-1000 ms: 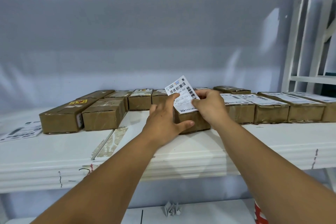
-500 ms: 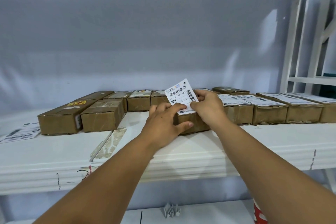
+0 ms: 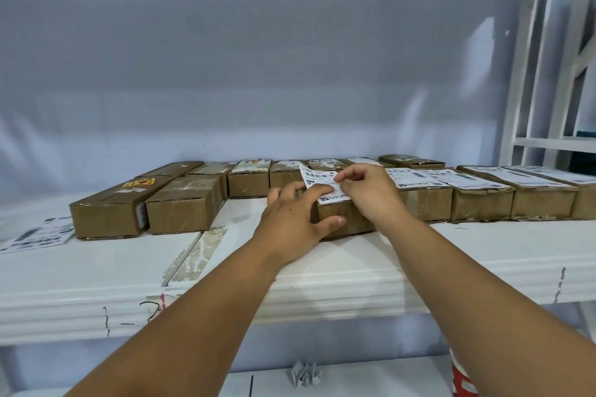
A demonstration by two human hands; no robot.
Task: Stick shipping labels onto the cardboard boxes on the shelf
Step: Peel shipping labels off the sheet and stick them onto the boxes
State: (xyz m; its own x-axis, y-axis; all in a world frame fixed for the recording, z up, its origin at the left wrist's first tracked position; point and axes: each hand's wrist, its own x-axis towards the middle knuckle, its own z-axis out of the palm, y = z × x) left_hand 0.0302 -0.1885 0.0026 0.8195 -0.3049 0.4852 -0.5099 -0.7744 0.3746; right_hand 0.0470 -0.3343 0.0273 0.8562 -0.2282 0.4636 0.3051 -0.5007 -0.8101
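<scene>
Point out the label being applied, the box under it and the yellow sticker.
label [image 3: 317,177], head view, printed face near barcode
box [image 3: 353,217], head view, brown front face
yellow sticker [image 3: 139,183], head view, its middle

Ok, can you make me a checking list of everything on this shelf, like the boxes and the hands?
surface: white shelf, scuffed, pen marks on its front edge.
job's things: label half laid on the middle box; labelled boxes to its right; brown boxes to its left.
clutter: loose label sheets far left; crumpled paper and a red container below.
grips: left hand presses the label flat; right hand pinches its edge.
cables: nothing seen.
surroundings: grey back wall, white frame at right.
</scene>
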